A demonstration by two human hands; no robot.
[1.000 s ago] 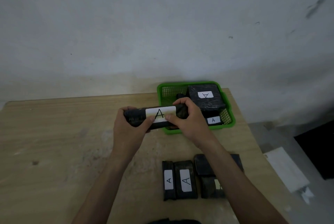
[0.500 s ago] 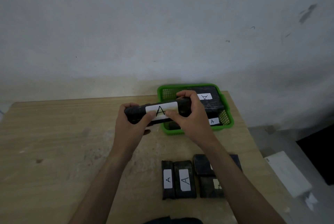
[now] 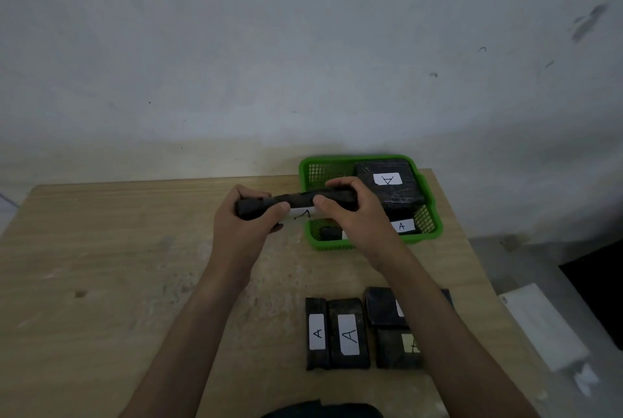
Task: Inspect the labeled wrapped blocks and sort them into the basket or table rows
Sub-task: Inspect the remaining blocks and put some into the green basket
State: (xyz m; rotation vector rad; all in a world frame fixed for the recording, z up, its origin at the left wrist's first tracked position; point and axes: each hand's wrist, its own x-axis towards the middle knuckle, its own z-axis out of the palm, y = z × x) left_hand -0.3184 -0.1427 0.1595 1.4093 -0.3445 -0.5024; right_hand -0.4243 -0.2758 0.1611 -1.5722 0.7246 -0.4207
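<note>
Wrapped block (image 3: pixel 296 202), label half hidden, gripped by my left hand (image 3: pixel 243 227) and right hand (image 3: pixel 358 215). Basket (image 3: pixel 436 215), far bench (image 3: pixel 135 249) corner: two "A" labels (image 3: pixel 387 179). Near edge: four blocks (image 3: pixel 349 333), two reading "A".

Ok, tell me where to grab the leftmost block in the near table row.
Take the leftmost block by its two short ends, coming down from above. It lies label up, its right long side against the neighbouring block, likely leaving no gap to slip into there; both ends look free.
</note>
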